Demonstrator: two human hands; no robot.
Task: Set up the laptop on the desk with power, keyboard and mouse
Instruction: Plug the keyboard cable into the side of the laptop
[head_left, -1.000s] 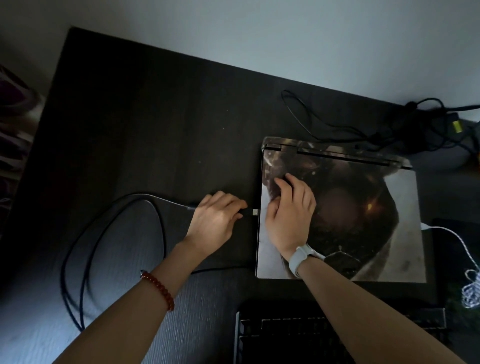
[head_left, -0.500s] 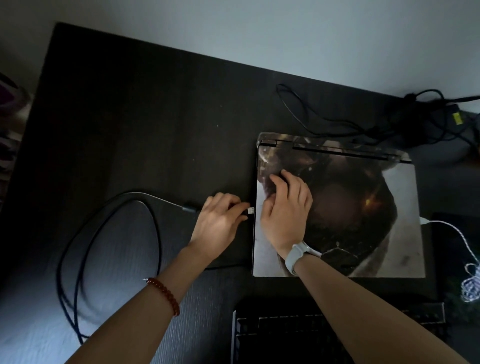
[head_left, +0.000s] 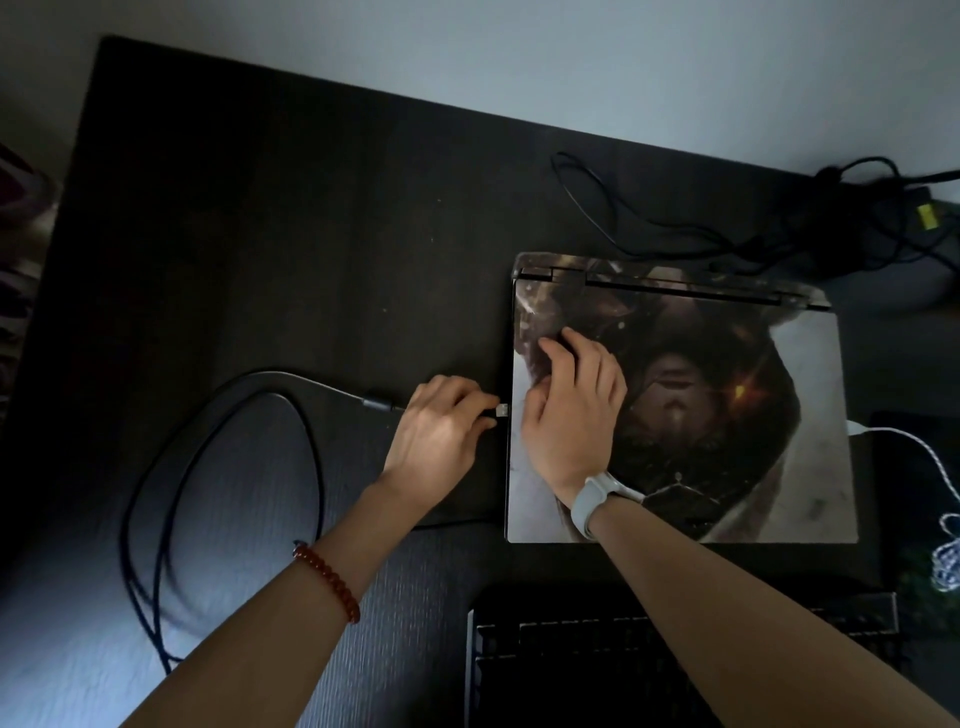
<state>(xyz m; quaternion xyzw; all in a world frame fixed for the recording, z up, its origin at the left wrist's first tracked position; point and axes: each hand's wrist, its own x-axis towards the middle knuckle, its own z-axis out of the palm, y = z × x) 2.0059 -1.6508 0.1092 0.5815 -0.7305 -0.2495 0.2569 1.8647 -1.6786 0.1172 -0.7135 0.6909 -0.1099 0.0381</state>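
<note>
1. Filling most of the frame from upper left to lower right, a dark desk (head_left: 260, 234) stands against a pale wall, its surface dim in the low light.
2. The laptop (head_left: 727, 415) lies closed at centre right of the frame, flat on the desk, its lid covered in a printed picture, its hinge edge toward the top of the frame.
3. A black keyboard (head_left: 597, 660) sits at the bottom centre, just below the laptop's near edge, partly hidden under the right forearm.
4. A dark cable (head_left: 218, 410) loops across the left half of the frame on the desk and runs right into the left hand.
5. A tangle of black leads (head_left: 779, 234) lies at the upper right, above the laptop's hinge edge.
6. A white braided cord (head_left: 924, 452) comes off the laptop's right side and bunches at the right edge of the frame.
7. The right hand (head_left: 571, 410) rests flat on the left part of the lid, fingers spread and relaxed, holding nothing; a pale wristband (head_left: 592, 501) sits on that wrist.
8. The left hand (head_left: 441, 431), just left of the laptop, has its fingers curled and pinches the end of the dark cable; a red bead bracelet (head_left: 327, 582) circles that wrist.
9. The small metal plug (head_left: 502, 410) sticks out of the left fingertips, right at the laptop's left edge; whether it has entered a port I cannot tell.
</note>
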